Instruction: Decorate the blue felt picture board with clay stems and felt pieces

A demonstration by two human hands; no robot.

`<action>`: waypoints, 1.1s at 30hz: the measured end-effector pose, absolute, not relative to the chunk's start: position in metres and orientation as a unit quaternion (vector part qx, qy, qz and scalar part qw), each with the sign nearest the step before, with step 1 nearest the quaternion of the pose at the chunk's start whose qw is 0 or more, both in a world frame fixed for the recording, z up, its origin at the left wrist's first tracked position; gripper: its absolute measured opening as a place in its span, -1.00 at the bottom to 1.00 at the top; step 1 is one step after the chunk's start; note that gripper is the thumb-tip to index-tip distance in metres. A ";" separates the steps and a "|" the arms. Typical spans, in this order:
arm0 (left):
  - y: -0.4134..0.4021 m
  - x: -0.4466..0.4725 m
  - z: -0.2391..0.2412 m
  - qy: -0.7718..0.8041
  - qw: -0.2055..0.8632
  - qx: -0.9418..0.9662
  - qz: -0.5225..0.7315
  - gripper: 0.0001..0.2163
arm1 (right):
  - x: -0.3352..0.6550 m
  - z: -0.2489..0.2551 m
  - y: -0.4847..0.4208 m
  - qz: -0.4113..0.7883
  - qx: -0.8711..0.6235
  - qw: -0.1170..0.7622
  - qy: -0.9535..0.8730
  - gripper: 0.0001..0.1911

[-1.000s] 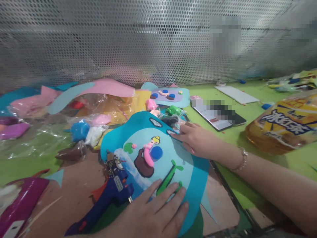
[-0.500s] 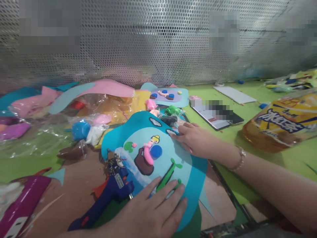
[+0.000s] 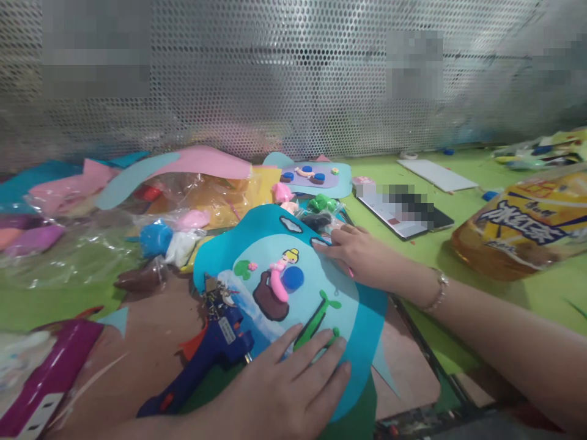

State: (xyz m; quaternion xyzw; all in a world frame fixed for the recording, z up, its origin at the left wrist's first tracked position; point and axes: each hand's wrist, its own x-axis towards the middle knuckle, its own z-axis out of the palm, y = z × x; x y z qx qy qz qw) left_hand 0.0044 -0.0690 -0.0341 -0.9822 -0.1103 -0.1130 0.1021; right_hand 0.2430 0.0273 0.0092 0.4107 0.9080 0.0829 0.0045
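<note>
A teal foam craft board (image 3: 238, 241) lies in front of me, with a pale blue panel carrying a pink figure (image 3: 277, 276), a blue disc, a brown pot shape and a green sprout. My left hand (image 3: 287, 388) lies flat on the board's near edge, fingers spread, beside the green sprout. My right hand (image 3: 360, 255) rests on the board's upper right edge, fingers curled with the tips pressing a small white cloud piece (image 3: 318, 242); a thin pink object shows under the palm. A bracelet sits on that wrist.
A dark blue glue gun (image 3: 202, 360) lies left of the board. Bags of coloured clay (image 3: 160, 238) and foam sheets (image 3: 202, 162) crowd the left. A second small craft (image 3: 312, 177), a tablet (image 3: 403, 214) and a yellow bottle (image 3: 527, 226) lie on the green table to the right. A perforated metal wall stands behind.
The view shifted slightly to the left. Both hands stay on the board in nearly the same places.
</note>
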 end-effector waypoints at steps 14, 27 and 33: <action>-0.069 0.004 -0.023 -0.110 0.087 -0.985 -0.096 -0.61 | 0.256 0.013 0.028 0.113 0.370 0.023 0.922 -0.47; -0.070 0.003 -0.016 -0.123 0.035 -0.990 -0.051 -0.55 | 0.258 0.008 0.036 0.134 0.398 -0.001 0.908 -0.51; -0.068 0.003 -0.003 -0.100 0.008 -0.995 -0.018 -0.40 | 0.256 0.008 0.033 0.125 0.405 0.010 0.906 -0.51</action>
